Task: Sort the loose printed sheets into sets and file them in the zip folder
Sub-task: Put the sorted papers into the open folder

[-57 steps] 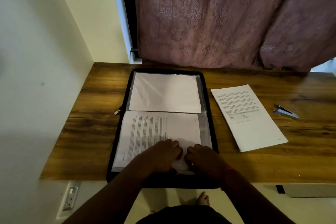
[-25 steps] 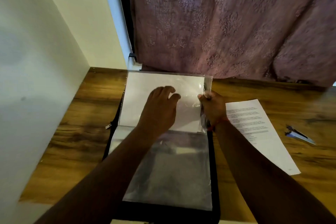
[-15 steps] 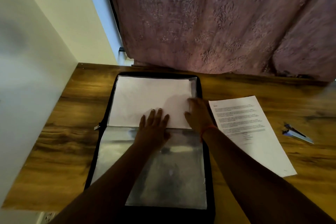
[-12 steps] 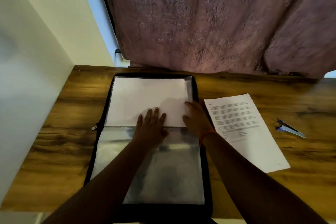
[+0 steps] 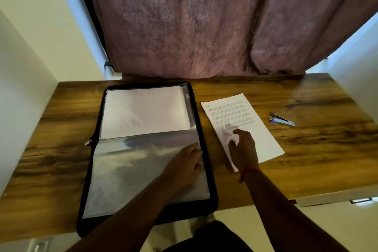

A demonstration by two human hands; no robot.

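Note:
The black zip folder [image 5: 206, 149] lies open on the wooden desk. Its far half shows a clear sleeve holding white paper [image 5: 145, 112]. The near half is an empty, shiny clear sleeve [image 5: 131, 174]. My left hand [image 5: 185, 166] rests flat on that sleeve's right edge, fingers spread. To the right of the folder a printed set of sheets [image 5: 243, 120] lies at a slant. My right hand [image 5: 243, 149] presses on its near left corner, where the paper lifts a little under thumb and fingers.
A small blue and silver stapler [image 5: 281, 120] lies right of the sheets. A purple curtain [image 5: 204, 22] hangs behind the desk [image 5: 317, 139]. A white wall closes the left side. The desk's front edge runs just under my forearms.
The filled sleeve was flipped up to the far half. My right hand has left the folder and gone right onto the printed sheets. My left hand slid to the near sleeve's right edge.

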